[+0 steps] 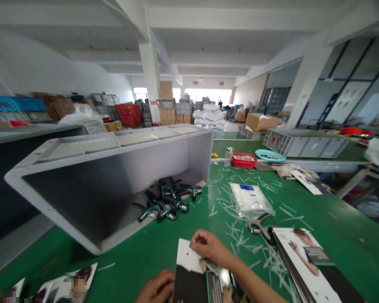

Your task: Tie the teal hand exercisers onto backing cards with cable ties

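Note:
A printed cardboard card [189,263], white on top and dark below with small punched holes, stands tilted at the bottom centre. My left hand [158,288] is at its left edge, fingers curled against it and partly cut off by the frame. Over the upper part of the card is my right hand [210,248], thumb and forefinger pinched together; what lies between them is too small to make out. Below the right wrist, something shiny and clear is partly hidden. A hand grip strengthener [259,227] lies right of my hands, touching a stack of printed cards [316,265].
A grey crate [189,155] on its side holds several hand grip strengtheners [167,200]. Clear plastic strips [240,235] litter the green table around a white plastic bag [251,200]. Behind stand a red basket [244,161], a glass jar [228,155] and a turquoise tray [270,155].

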Tool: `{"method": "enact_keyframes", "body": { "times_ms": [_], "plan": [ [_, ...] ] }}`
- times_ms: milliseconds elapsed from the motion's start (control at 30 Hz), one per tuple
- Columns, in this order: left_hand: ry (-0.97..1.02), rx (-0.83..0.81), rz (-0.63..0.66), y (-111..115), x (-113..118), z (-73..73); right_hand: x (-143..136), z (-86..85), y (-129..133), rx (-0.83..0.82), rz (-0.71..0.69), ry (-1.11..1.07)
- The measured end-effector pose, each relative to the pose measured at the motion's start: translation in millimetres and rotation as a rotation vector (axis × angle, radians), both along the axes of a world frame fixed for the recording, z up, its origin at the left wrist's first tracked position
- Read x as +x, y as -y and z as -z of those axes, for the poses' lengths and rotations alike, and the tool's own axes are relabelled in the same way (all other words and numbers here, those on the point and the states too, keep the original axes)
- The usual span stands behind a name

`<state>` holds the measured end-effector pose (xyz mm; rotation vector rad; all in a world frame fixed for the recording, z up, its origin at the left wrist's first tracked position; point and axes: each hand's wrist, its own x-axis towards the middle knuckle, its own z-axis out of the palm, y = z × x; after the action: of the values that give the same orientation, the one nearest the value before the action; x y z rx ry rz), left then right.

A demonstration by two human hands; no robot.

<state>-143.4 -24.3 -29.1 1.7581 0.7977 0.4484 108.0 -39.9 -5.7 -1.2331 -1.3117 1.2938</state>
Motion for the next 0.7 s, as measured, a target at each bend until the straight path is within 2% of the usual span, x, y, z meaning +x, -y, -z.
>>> {"method": "enact_keyframes", "body": {
  "times_ms": [100, 200, 367, 433, 500, 700],
  "plan": [
    [0.024, 0.061, 0.056, 22, -7, -15.4, -2, -7.7, 6, -0.037, -0.048, -0.016],
    [0.015, 0.195, 0.016, 34, -3, -19.4, -4, -12.8, 9, -0.083, -0.088, -0.054],
    [-0.088, 0.493, -0.266, 39, 7, -16.6, -2, -19.3, 17, -0.101, -0.117, -0.073],
    [-0.077, 0.541, -0.364, 39, 12, -18.4, -1, -20.8, 19, -0.071, -0.110, -0.029],
    [0.001, 0.482, -0.393, 40, 17, -20.6, 0, -22.0, 20, -0.044, -0.103, 0.011],
    [0.222, 0.101, -0.391, 46, 30, -21.2, -9, -27.1, 23, -0.017, -0.084, -0.025]
  ]
}}
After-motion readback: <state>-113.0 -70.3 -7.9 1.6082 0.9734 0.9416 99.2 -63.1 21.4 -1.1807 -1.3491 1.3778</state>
